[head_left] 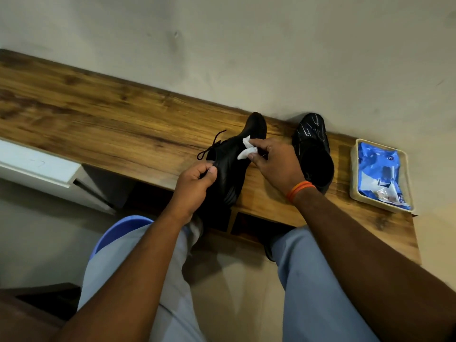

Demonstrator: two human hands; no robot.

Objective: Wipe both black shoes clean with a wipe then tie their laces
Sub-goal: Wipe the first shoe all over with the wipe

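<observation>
Two shoes (232, 164) on shelf (98, 114), tray (355, 174) rightward

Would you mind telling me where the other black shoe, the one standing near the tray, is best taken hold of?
Grip the second shoe at its open collar, coming from above on the near side. It stands upright on the wooden shelf with its toe toward the wall and its dark opening facing up, so fingers could likely hook inside the rim with the thumb outside. The tray sits close on its right.
</observation>
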